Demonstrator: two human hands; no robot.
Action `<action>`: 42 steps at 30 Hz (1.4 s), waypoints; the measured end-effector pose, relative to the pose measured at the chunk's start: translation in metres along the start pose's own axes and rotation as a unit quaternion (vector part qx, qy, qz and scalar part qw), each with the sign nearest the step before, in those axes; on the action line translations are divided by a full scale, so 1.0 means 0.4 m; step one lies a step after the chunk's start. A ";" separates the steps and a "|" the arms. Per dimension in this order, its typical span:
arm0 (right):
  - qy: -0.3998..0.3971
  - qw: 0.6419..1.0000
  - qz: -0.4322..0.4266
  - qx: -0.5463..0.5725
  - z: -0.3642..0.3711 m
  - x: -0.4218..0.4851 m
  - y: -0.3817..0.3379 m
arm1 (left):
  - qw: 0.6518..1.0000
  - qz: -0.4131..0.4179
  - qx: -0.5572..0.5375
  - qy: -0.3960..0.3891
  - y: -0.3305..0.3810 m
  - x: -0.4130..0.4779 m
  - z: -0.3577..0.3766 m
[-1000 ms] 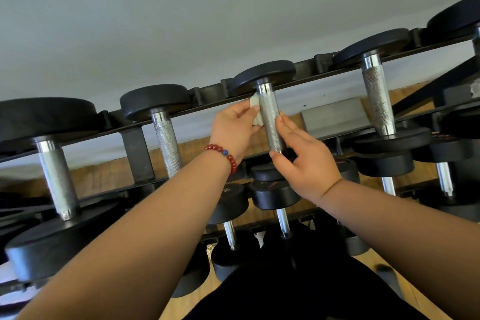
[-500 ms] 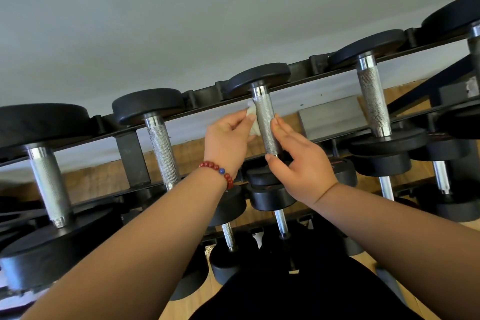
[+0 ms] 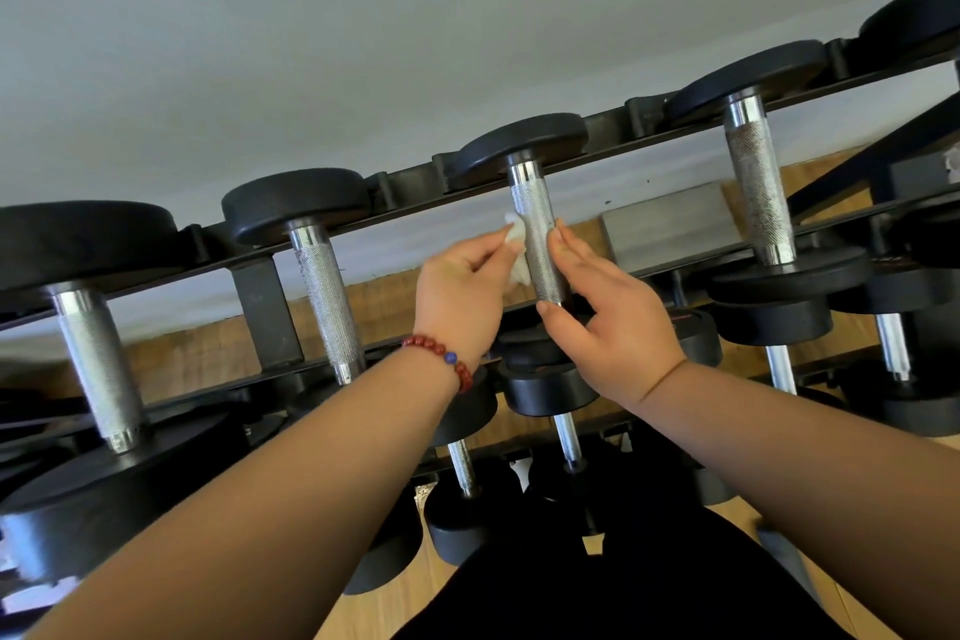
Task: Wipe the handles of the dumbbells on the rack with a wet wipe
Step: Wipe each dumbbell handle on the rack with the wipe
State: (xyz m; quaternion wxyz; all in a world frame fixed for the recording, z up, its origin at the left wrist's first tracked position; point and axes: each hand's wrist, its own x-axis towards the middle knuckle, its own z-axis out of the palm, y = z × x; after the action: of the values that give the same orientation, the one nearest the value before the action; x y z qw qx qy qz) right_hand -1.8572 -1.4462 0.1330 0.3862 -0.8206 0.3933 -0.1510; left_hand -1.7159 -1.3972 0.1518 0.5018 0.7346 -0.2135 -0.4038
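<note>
Item: knurled steel handle (image 3: 537, 234) of the centre black round-headed dumbbell, on the top tier of the black metal rack (image 3: 265, 301), lying on a slant between its two heads. Left hand (image 3: 457, 291), red bead bracelet (image 3: 441, 356) at the wrist: grip closed, fingertips pinching the small crumpled white wet wipe (image 3: 517, 244), which is pressed to the handle's left side about mid-length. Right hand (image 3: 613, 322): grip open, straight fingers laid along the handle's right side, thumb near its lower end, apparently steadying. Handling note (judgement): the wipe meets one side only. Fold it round the bar and run it the full length, smooth collars included, pressing firmly so the damp cloth reaches into the knurling. Turn the bar with the right hand to reach the back. Markings: no brand or weight figure legible. A faint reddish mark on a lower-tier black head (image 3: 696, 327) is too small to read.
</note>
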 end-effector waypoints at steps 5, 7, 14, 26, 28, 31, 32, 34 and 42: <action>-0.003 1.000 0.001 0.000 -0.001 -0.002 -0.003 | 0.999 -0.012 -0.028 0.025 0.029 0.001 0.019; 0.000 1.000 -0.002 0.003 -0.002 -0.001 -0.005 | 0.999 -0.023 -0.024 -0.003 0.016 -0.036 0.008; 0.011 1.000 -0.005 0.020 0.001 -0.003 -0.002 | 0.988 -0.099 -0.122 -0.011 0.023 0.012 0.015; 0.022 0.999 -0.007 0.032 0.004 -0.006 0.004 | 0.982 -0.130 -0.130 -0.048 -0.012 -0.018 0.003; 0.021 0.999 -0.008 0.033 0.003 -0.006 0.004 | 0.982 -0.134 -0.113 -0.066 -0.015 -0.026 -0.016; 0.022 0.999 -0.007 0.032 0.003 -0.007 0.003 | 0.981 -0.139 -0.105 -0.086 -0.007 -0.005 -0.041; 0.023 0.999 -0.009 0.032 0.003 -0.007 0.003 | 0.981 -0.137 -0.102 -0.092 -0.003 0.003 -0.039; 0.021 0.999 -0.012 0.033 0.003 -0.008 0.004 | 0.981 -0.134 -0.088 -0.108 -0.003 0.007 -0.026; 0.016 0.999 -0.006 0.031 0.004 -0.006 0.006 | 0.980 -0.139 -0.083 -0.117 -0.016 0.008 -0.022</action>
State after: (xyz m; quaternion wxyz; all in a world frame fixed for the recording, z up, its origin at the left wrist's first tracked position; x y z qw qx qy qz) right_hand -1.8591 -1.4446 0.1303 0.4045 -0.8078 0.3898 -0.1787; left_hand -1.7077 -1.3921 0.1464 0.4715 0.6602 -0.1321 -0.5695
